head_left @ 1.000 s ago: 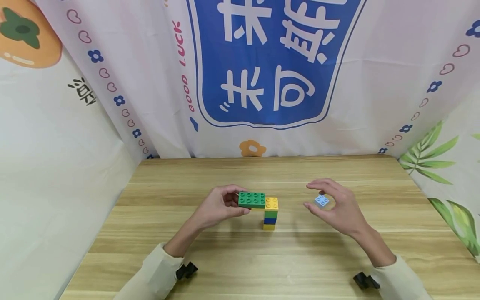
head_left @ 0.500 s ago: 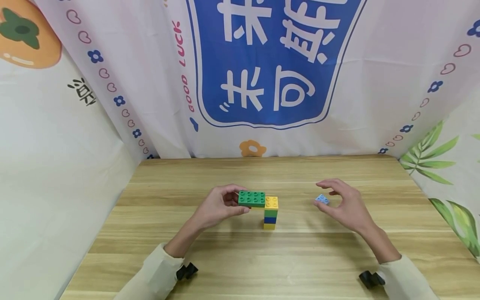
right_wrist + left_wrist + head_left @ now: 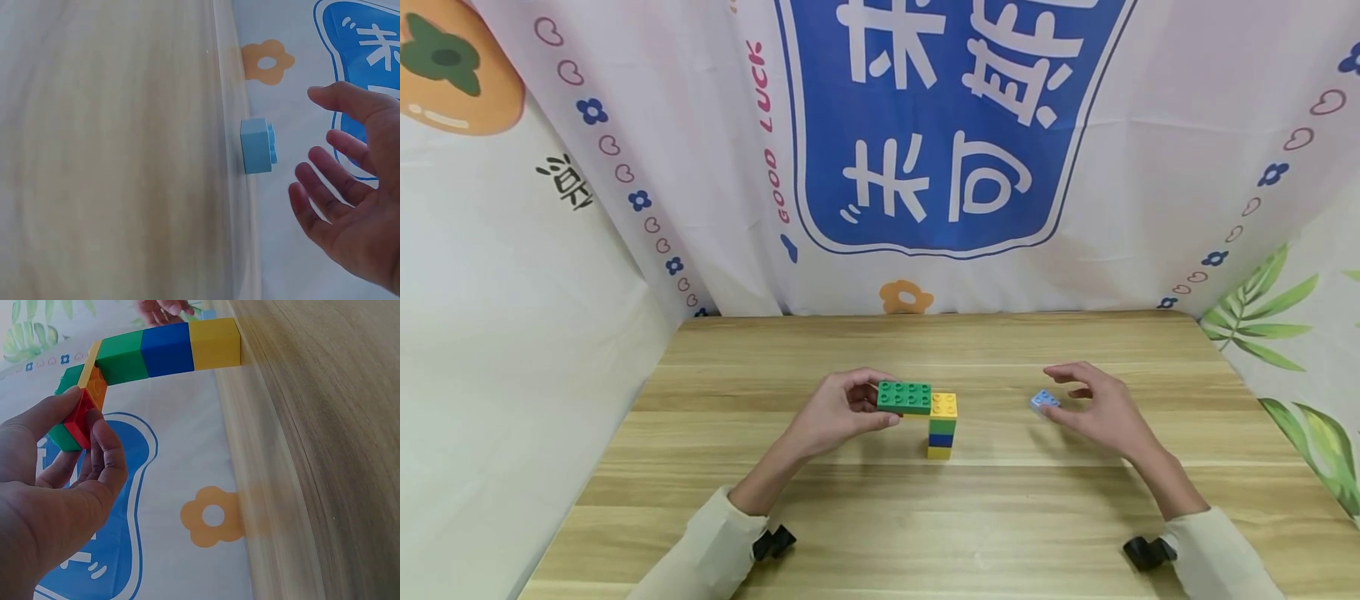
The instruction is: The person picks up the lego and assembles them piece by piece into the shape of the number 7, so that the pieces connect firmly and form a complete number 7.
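Note:
Near the table's middle, my left hand [image 3: 850,408] grips the left end of a toy-brick structure. It has a green eight-stud brick [image 3: 904,398] at the top and a yellow brick [image 3: 943,406] beside it. Beneath that yellow brick runs a column of green, blue [image 3: 167,350] and yellow bricks down to the table. In the left wrist view, a red brick [image 3: 80,419] shows between thumb and fingers, against the green one. My right hand [image 3: 1093,408] holds nothing, its fingers spread and relaxed. Just left of it a light blue brick [image 3: 256,147] sits on the table, studs up.
The wooden table [image 3: 820,533] ends at a hanging white cloth [image 3: 730,250] printed with a blue panel. Similar cloth hangs at both sides. Black wrist-camera mounts [image 3: 773,542] stick out from both sleeves, low over the table.
My right hand has drawn back to the right, away from the light blue brick, which stays in place. My left hand and the brick structure look unmoved.

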A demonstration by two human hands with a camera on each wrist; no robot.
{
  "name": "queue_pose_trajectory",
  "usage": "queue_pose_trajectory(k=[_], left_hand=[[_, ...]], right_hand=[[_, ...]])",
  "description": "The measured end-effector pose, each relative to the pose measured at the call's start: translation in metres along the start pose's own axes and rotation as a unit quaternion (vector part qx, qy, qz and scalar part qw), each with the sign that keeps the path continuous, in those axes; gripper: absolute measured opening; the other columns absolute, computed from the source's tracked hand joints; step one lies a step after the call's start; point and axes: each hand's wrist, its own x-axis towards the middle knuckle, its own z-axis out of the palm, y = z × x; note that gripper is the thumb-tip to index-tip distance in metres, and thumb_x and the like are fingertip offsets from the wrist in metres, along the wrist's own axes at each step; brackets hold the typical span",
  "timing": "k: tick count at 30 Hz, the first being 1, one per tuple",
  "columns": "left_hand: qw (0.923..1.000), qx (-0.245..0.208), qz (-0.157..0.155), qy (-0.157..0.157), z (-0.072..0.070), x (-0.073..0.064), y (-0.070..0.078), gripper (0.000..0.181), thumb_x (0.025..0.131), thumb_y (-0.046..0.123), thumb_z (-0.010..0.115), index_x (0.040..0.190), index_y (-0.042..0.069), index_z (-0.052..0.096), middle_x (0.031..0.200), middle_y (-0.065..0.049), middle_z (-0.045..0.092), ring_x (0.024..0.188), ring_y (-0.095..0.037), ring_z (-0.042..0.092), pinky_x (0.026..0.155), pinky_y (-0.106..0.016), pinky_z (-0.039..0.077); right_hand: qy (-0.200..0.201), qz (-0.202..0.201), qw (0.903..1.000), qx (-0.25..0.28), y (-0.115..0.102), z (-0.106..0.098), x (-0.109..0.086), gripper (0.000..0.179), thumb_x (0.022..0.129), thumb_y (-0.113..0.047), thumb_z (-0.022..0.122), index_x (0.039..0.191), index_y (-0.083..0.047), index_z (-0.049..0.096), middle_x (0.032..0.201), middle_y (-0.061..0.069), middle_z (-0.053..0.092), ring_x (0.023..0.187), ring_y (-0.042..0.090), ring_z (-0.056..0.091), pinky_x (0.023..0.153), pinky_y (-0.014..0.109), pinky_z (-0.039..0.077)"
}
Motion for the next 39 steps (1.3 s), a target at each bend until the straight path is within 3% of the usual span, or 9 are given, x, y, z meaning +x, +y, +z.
queue_pose_trajectory(k=[6,13,29,39], left_hand=[[1.0,0.001,0.003,0.001,0.0,0.001,0.0,0.041,0.089,0.006,0.087,0.128,0.005,0.074,0.107,-0.014,0.075,0.089,-0.018,0.068,0.075,-0.022,0.06],[1.0,0.003,0.003,-0.003,0.0,0.001,0.0,0.041,0.089,0.007,0.087,0.128,0.005,0.074,0.107,-0.014,0.075,0.089,-0.018,0.068,0.074,-0.022,0.06],[1.0,0.004,0.005,-0.001,0.0,0.002,-0.002,0.04,0.089,0.006,0.087,0.128,0.005,0.074,0.108,-0.014,0.075,0.089,-0.019,0.069,0.075,-0.022,0.06],[0.9999,0.01,0.003,0.001,0.0,0.001,0.002,0.041,0.089,0.006,0.087,0.128,0.006,0.074,0.108,-0.013,0.075,0.089,-0.018,0.068,0.074,-0.022,0.06]], right_hand=[[-0.052,0.033,0.998,0.015,0.006,-0.003,0.001,0.056,0.091,-0.015,0.088,0.138,0.004,0.065,0.132,0.025,0.072,0.121,0.043,0.069,0.093,0.048,0.064],[-0.076,0.048,0.9958,0.02,0.007,-0.003,0.001,0.055,0.09,-0.014,0.088,0.137,0.006,0.065,0.132,0.025,0.071,0.12,0.043,0.07,0.093,0.043,0.065],[-0.095,0.056,0.9938,-0.018,0.013,0.002,0.008,0.052,0.09,-0.016,0.088,0.131,0.007,0.067,0.115,0.019,0.076,0.105,0.032,0.074,0.083,0.032,0.064],[-0.089,0.044,0.9944,-0.036,0.01,0.004,0.008,0.038,0.092,-0.012,0.085,0.125,0.004,0.072,0.11,0.016,0.077,0.099,0.027,0.074,0.079,0.03,0.063]])
